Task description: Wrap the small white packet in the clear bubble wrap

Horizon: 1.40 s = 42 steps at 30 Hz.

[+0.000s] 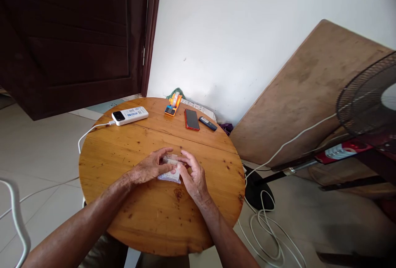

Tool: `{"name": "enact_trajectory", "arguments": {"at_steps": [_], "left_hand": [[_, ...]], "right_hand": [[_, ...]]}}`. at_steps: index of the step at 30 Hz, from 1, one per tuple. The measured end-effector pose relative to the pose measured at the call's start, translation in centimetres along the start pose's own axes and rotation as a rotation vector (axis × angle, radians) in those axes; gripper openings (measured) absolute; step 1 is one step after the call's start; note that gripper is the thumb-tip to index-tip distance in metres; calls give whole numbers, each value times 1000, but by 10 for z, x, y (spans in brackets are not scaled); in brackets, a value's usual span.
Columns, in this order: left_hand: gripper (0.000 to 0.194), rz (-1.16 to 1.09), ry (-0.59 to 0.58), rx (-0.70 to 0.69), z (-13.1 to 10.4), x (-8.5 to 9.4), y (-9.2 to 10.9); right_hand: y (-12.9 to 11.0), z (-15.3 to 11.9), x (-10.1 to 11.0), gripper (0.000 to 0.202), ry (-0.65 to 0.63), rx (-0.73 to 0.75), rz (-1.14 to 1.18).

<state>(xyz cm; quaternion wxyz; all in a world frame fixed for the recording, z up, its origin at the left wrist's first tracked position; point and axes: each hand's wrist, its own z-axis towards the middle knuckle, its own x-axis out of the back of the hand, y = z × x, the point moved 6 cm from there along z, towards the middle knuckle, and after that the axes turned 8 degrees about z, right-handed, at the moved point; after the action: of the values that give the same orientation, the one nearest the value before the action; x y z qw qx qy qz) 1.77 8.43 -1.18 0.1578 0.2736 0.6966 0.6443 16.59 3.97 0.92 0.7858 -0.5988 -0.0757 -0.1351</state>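
Observation:
A small flat packet in clear, whitish plastic (170, 176), which looks like bubble wrap, lies at the middle of the round wooden table. My left hand (149, 166) grips it from the left, its thumb across the top and the fingers curved around the far side. From the right, my right hand (195, 178) pinches the packet's right edge, with thumb and forefinger close to my left thumb. What the plastic wraps is hidden.
On the wooden table (108, 165) are a white power bank (131, 115) with a cable, an orange tape dispenser (173, 104), a red-edged phone (192, 119) and a dark handheld device (208, 123). A standing fan (368, 95) and coiled white cable (262, 218) are at the right.

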Motion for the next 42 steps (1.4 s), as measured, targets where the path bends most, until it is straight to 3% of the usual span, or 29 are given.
{"name": "enact_trajectory", "arguments": {"at_steps": [4, 10, 14, 19, 22, 26, 30, 35, 39, 42], "left_hand": [[82, -131, -47, -40, 2, -5, -2], [85, -183, -53, -10, 3, -5, -4], [82, -130, -59, -3, 1, -4, -1], [79, 11, -37, -32, 0, -1, 2], [74, 59, -23, -73, 0, 0, 7], [70, 81, -25, -95, 0, 0, 12], [73, 153, 26, -44, 1, 3, 6], [75, 201, 51, -26, 1, 4, -1], [73, 197, 53, -45, 0, 4, 0], [72, 197, 60, -43, 0, 5, 1]], "right_hand": [[-4, 1, 3, 40, -8, 9, 26], [4, 14, 8, 33, -81, -151, 221], [-1, 24, 8, 33, -205, -185, 164], [-23, 36, 4, 30, -468, -147, 29], [-30, 42, 1, 32, -546, -112, -30], [-27, 45, -3, 35, -503, -60, -21], [-16, 46, -4, 14, -307, 24, 24], [-4, 47, -3, 22, -126, -5, 69], [-2, 46, 6, 19, -147, -95, 144], [-7, 41, 12, 30, -325, -123, 182]]}}
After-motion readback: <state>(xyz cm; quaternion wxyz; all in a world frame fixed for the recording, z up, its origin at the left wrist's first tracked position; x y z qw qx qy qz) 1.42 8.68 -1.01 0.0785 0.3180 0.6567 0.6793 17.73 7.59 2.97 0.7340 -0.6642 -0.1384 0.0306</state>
